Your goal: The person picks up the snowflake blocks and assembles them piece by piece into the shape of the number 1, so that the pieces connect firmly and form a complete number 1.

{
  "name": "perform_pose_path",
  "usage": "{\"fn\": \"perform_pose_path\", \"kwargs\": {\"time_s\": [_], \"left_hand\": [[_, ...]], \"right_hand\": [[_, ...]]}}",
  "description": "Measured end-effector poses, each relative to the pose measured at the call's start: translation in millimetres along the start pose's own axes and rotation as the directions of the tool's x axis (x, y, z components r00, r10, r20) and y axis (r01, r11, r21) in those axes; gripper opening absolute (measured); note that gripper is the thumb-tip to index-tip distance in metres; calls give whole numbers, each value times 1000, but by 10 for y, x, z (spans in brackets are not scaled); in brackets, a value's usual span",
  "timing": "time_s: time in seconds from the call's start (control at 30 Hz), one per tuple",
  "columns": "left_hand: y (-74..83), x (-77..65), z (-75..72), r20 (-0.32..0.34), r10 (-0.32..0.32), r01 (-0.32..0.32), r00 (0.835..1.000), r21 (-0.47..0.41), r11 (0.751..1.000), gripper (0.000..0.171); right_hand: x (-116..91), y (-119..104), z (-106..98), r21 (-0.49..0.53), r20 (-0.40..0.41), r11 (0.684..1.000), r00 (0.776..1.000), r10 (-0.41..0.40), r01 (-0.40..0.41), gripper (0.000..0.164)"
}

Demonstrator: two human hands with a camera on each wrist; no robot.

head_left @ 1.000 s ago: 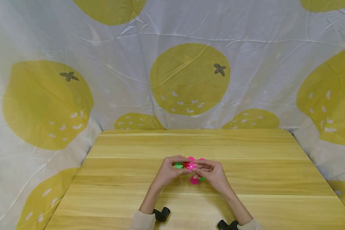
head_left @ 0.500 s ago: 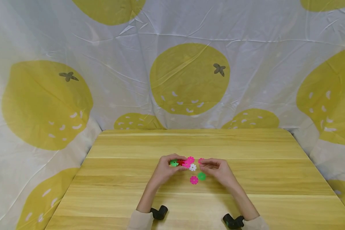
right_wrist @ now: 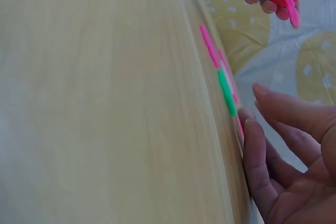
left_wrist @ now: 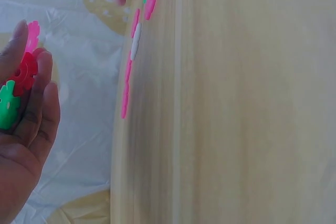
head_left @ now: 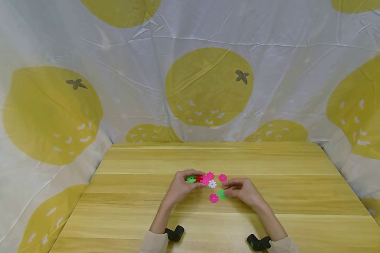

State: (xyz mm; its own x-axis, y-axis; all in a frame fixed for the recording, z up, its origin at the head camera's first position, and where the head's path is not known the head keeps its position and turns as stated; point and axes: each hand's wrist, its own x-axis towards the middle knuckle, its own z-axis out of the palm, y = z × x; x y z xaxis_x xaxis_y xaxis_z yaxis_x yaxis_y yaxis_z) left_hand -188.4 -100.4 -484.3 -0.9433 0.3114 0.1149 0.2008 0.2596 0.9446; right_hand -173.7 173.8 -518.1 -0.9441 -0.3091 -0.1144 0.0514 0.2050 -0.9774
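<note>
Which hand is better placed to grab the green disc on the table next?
Probably the right hand: it's empty and close to that green disc, while the left hand holds green, red and pink pieces.

Soft, even light fills the head view, leaving faint shadows on the table and a mild sheen on the creased cloth, while the green disc seems slightly blurred. Both wrist views look dimmer and hazy.
</note>
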Motion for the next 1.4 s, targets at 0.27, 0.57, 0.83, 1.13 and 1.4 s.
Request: {"fn": "perform_pose_path", "kwargs": {"time_s": [0.27, 0.57, 0.83, 1.13, 1.4], "left_hand": [[0, -3, -4, 5, 3, -3, 1000, 3, 1000, 28], [-15, -3, -17, 14, -1, 1, 1000, -38, 999, 28], [-21, -5, -21, 16, 33, -33, 999, -15, 999, 27], [-44, 10, -10, 7, 25, -25, 1000, -14, 1000, 27], [-39, 2, -8, 11, 5, -5, 1000, -7, 1000, 26]], "right_hand": [[7, -6, 40, -97, 0, 994, 998, -58, 58, 36], [22, -6, 86, -296, -5, 947, 991, -131, 124, 26], [16, -10, 96, -337, -26, 935, 992, -126, 110, 25], [30, 37, 77, -330, -52, 933, 984, -168, 141, 25], [44, 18, 15, -86, -72, 995, 995, -64, 58, 31]]}}
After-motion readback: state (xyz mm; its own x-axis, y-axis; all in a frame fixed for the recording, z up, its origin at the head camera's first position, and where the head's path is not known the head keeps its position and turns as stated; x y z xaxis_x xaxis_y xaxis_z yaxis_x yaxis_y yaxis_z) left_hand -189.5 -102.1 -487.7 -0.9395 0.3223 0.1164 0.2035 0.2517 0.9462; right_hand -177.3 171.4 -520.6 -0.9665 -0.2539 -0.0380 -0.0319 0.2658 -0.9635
